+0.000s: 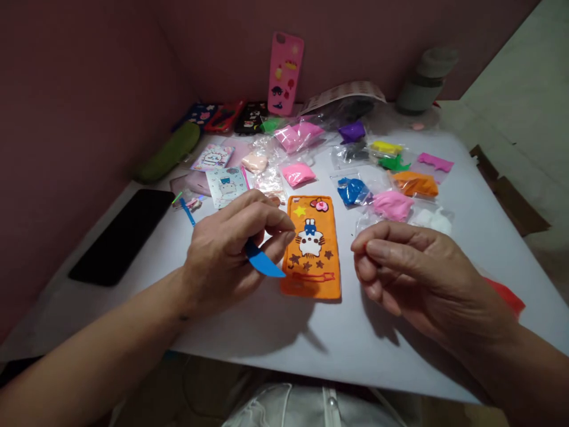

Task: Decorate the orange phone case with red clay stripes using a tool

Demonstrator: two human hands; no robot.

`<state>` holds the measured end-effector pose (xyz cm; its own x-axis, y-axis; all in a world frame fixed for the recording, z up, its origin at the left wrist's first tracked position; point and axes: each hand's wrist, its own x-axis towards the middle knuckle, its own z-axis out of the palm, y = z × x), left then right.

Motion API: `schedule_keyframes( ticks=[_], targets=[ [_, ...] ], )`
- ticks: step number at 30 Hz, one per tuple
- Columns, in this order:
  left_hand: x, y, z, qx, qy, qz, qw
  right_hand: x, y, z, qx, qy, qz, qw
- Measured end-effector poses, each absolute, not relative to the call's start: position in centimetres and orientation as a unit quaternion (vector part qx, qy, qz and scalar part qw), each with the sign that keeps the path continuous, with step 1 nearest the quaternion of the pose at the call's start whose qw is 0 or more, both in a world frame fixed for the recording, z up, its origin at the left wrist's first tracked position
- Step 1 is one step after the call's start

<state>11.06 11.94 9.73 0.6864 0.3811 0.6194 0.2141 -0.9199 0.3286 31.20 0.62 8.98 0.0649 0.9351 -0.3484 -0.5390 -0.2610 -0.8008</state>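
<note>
An orange phone case (331, 237) decorated with a white cat-like figure, a yellow star and several brown stars lies flat on the white table. Over its left edge, my left hand (240, 249) is closed round a blue plastic tool (264, 262), whose curved blade points right. To the right of the case, my right hand (409, 273) is raised above the table with thumb and forefinger pinched together. A tiny reddish bit shows at those fingertips, too small to make out.
Bags of coloured clay, including blue (352, 191), pink (393, 205) and orange (415, 184), lie behind my right hand. A black phone (124, 237) is at the left. Further back stand a pink case (285, 74) and a bottle (422, 86). Red material (507, 296) lies at the right.
</note>
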Motion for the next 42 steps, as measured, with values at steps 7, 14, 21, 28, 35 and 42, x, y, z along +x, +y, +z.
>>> schedule_keyframes(
  ticks=[7, 14, 21, 28, 35, 42],
  targets=[
    [10.5, 11.9, 10.0, 0.930, 0.135, 0.297, 0.169, 31.0, 0.4, 8.9, -0.454, -0.201, 0.669, 0.553],
    [10.4, 12.0, 10.1, 0.925, 0.137, 0.310, 0.169, 30.9, 0.5, 8.9, -0.463, -0.185, 0.677, 0.542],
    [10.3, 11.8, 10.2, 0.930, 0.144, 0.302, 0.151, 30.7, 1.0, 8.6, -0.462, -0.166, 0.691, 0.530],
    [10.3, 11.6, 10.5, 0.927, 0.128, 0.300, 0.184, 31.0, 1.2, 8.6, -0.437, -0.140, 0.698, 0.550],
    [9.9, 10.9, 10.4, 0.925, 0.127, 0.299, 0.196, 31.0, 1.3, 8.8, -0.432, -0.129, 0.704, 0.549],
    [10.0, 11.0, 10.4, 0.936, 0.117, 0.286, 0.170, 31.1, 1.4, 8.7, -0.416, -0.110, 0.716, 0.550]
  ],
)
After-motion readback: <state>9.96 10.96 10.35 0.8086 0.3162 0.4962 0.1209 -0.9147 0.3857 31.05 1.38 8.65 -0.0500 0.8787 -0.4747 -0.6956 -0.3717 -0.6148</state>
